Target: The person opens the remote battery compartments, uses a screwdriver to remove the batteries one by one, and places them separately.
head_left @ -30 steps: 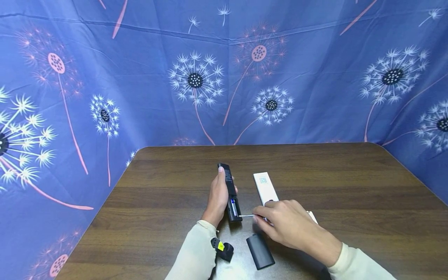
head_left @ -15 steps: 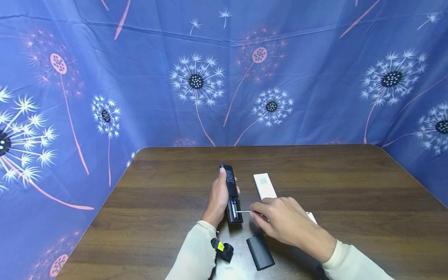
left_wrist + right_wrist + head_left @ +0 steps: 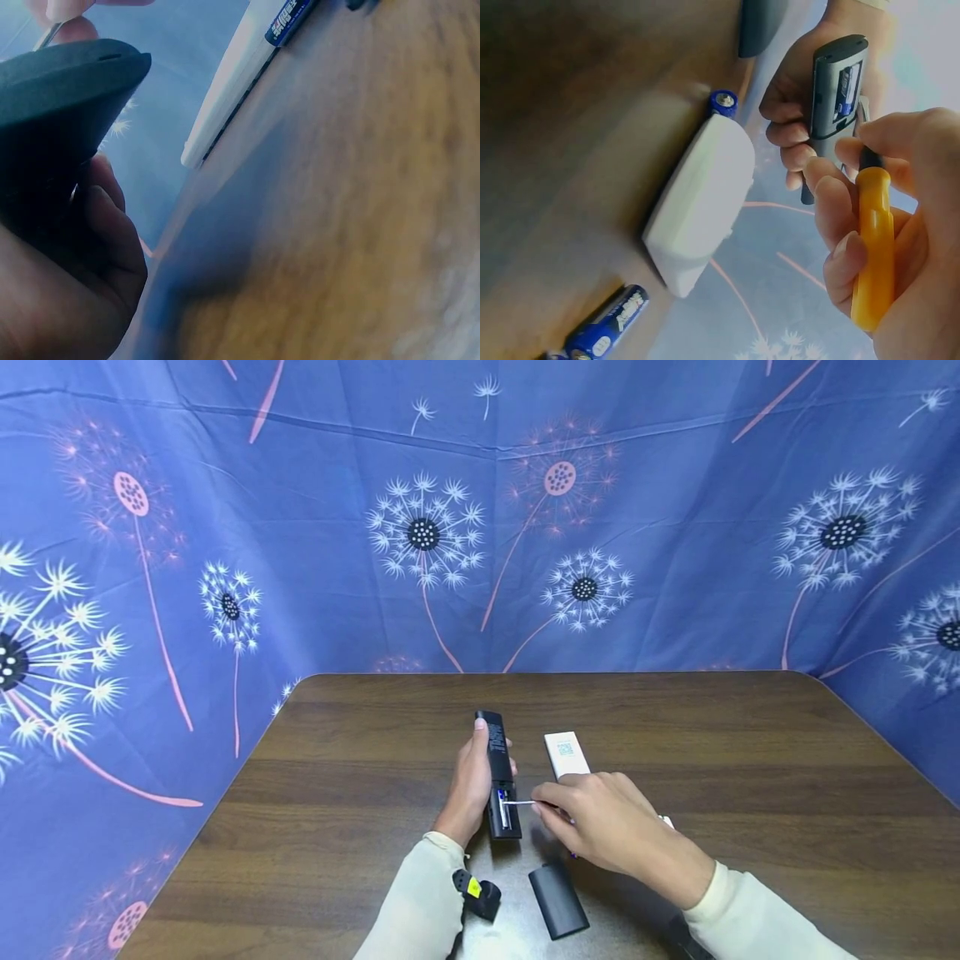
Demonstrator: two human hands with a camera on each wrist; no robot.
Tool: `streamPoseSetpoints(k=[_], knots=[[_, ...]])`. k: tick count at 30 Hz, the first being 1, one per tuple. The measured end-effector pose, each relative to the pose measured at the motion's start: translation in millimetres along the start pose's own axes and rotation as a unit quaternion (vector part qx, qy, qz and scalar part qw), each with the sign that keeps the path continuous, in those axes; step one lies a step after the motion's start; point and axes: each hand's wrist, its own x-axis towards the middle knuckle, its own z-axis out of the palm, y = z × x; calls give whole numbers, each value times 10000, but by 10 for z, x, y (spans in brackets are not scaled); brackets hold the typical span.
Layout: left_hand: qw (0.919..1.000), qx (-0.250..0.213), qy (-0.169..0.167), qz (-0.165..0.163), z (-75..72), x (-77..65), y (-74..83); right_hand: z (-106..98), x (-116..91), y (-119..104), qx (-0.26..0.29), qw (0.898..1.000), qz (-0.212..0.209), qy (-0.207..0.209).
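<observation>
In the head view my left hand (image 3: 468, 785) grips a black remote control (image 3: 497, 747), back side up, thumb along its edge. Its battery bay is uncovered at the near end and has a blue and silver battery (image 3: 504, 814) in it. My right hand (image 3: 603, 818) pinches a screwdriver (image 3: 874, 247) with a yellow handle, seen best in the right wrist view. The thin metal shaft (image 3: 519, 802) reaches leftward, its tip over the battery in the bay. In the left wrist view the remote's dark end hides the bay.
A black battery cover (image 3: 558, 902) lies on the wooden table (image 3: 337, 860) near the front. Right of the remote lies a white remote-like device (image 3: 567, 753), partly behind the right hand. Blue batteries (image 3: 609, 324) lie around it. A patterned blue cloth (image 3: 480, 527) hangs behind the table.
The screwdriver tip has moved from the bay's near end up along the battery, the right hand shifting slightly left and away from me. The left hand keeps its grip on the remote.
</observation>
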Motion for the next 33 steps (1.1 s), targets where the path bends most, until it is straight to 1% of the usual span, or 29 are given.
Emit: streamPoseSetpoints(k=[5, 11, 15, 20, 27, 33], knots=[[10000, -16, -45, 25, -4, -5, 1, -5, 45, -8, -21, 9999, 66, -89], [9999, 63, -91, 2, -9, -10, 1, 23, 70, -2, -92, 9999, 58, -70], [9998, 161, -85, -1, -14, -9, 2, 35, 98, 12, -149, 9998, 86, -117], [9999, 104, -46, 35, -9, -10, 2, 38, 121, 14, -150, 9996, 151, -198], [9995, 263, -124, -152, -22, -28, 24, 44, 128, 10, -153, 9993, 238, -224], [9994, 246, -202, -139, -26, -26, 26, 32, 139, 6, -76, 9987, 362, -355]])
